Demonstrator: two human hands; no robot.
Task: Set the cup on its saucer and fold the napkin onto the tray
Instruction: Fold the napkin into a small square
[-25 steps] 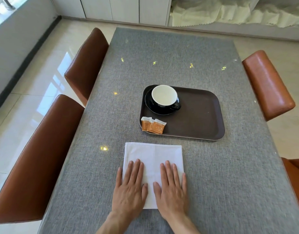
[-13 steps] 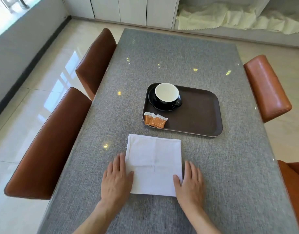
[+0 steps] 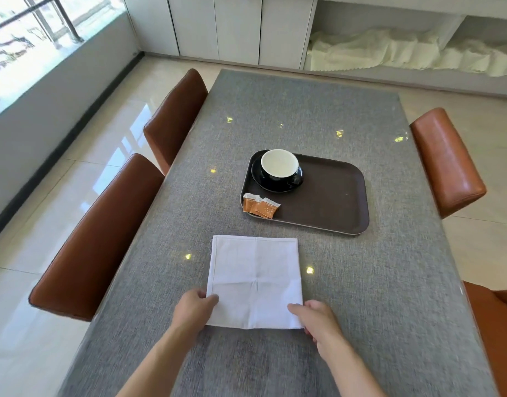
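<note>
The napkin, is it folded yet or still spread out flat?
Spread flat. The white napkin lies as one square on the grey table, showing only crease lines. Both hands, left and right, grip its near corners.

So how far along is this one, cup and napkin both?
Done: the cup already sits on its saucer at the tray's far left corner. In hand: the white napkin lies flat on the table, the left hand and right hand pinching its near corners. Left: folding it and setting it on the tray's bare part, beside the orange packets.
</note>
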